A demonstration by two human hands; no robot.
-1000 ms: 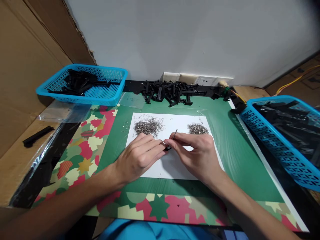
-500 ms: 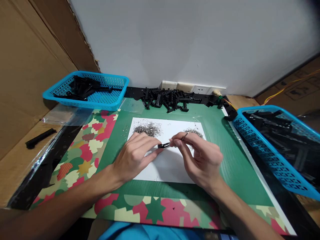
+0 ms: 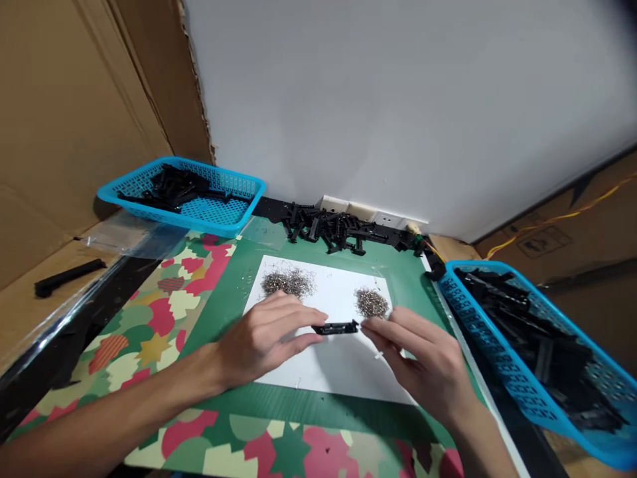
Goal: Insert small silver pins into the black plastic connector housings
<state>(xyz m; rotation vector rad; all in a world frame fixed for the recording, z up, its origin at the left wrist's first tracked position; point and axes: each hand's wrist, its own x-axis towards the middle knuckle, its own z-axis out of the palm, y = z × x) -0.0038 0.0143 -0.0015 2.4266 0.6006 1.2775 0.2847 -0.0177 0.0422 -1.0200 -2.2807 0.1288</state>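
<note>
Between the thumb and fingers of my left hand (image 3: 269, 332) is a slim black plastic part (image 3: 339, 328), held level over a white sheet (image 3: 328, 368). My right hand (image 3: 428, 358) is closed in a pinch just off the part's right end. What it pinches, if anything, is too small to make out; a small pale bit shows below its fingers. Behind my left hand lies a pile of tiny metal pieces, perhaps springs (image 3: 288, 282). A second, rounder metal pile (image 3: 371, 303) sits near my right fingertips.
Many black parts are heaped (image 3: 323, 229) along the back by the wall sockets. A blue basket (image 3: 239, 222) of black parts stands back left, another blue basket (image 3: 502, 372) at right. One black piece (image 3: 70, 277) lies far left on cardboard.
My right hand has drawn away to the right from the black part, which now shows more of its length. The camera view has tilted, and the right metal pile is uncovered.
</note>
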